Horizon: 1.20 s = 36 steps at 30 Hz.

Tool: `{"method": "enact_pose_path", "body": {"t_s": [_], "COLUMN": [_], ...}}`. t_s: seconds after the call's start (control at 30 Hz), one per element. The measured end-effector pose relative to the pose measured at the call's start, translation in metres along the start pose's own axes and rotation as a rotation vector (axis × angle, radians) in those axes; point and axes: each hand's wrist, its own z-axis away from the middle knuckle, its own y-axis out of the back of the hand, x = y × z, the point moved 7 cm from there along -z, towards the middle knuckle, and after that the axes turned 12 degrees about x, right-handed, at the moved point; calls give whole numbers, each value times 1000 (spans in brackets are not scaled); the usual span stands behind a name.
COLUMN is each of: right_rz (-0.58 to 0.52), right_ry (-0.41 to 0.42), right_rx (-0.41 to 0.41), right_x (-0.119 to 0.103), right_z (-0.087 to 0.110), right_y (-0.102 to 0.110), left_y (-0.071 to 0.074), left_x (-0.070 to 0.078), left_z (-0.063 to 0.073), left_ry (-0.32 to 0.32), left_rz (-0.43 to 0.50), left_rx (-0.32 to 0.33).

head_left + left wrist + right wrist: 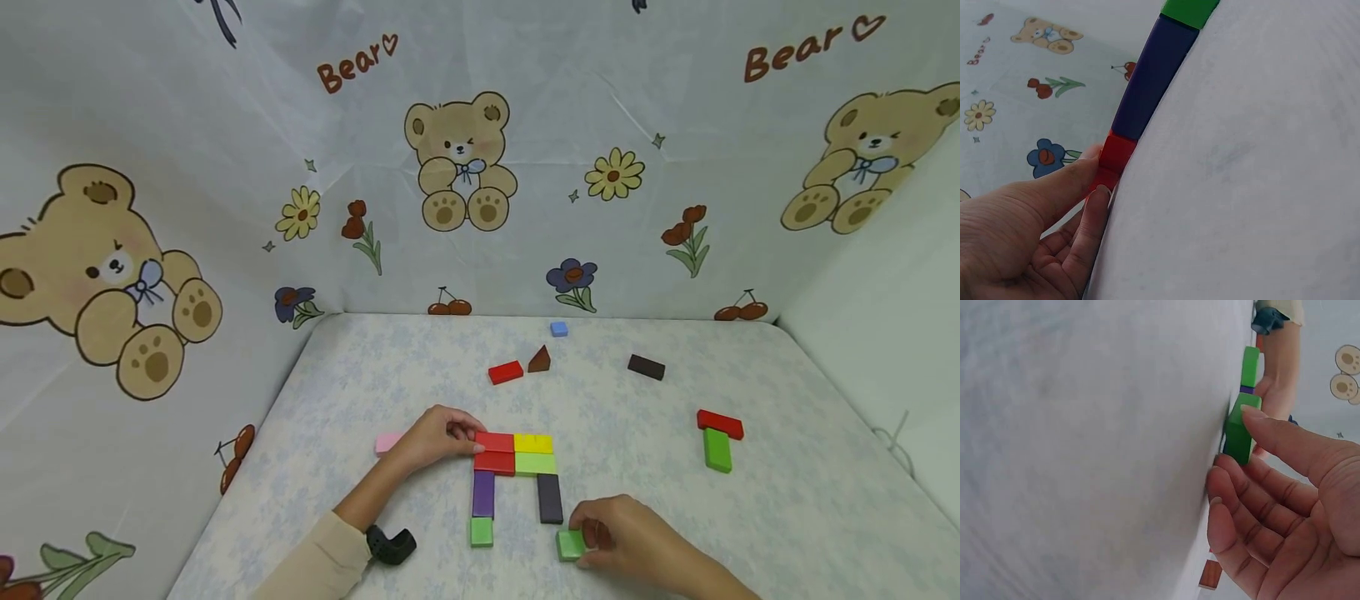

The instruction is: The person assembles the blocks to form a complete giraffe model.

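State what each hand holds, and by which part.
Right hand: green block, pinched, thumb at its near-right corner. Left hand: farther red block of the pair, by its left end.

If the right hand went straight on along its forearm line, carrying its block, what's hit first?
Likely the dark block, just past the right hand and the green block it pinches. Depth is unclear, so it might clear the top.
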Motion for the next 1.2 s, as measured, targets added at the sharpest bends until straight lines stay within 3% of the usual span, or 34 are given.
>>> {"method": "enact_pose_path", "body": {"t_s": [0.33, 0.7, 1.2], "right_rz": [-18, 6, 32], "right_ry": [12, 2, 43], "right_rx": [-5, -20, 23], "right_x": [-6, -12, -15], "right_z": [-4, -13, -17], "right_y": [-6, -11, -12], "left_y": [0, 1, 0], "left_x": [-1, -2, -1], "left_z": [0, 0, -1], "left_ry": [29, 11, 10], "left_rz": [-3, 6, 3], "left_rx": [-2, 2, 4]}}
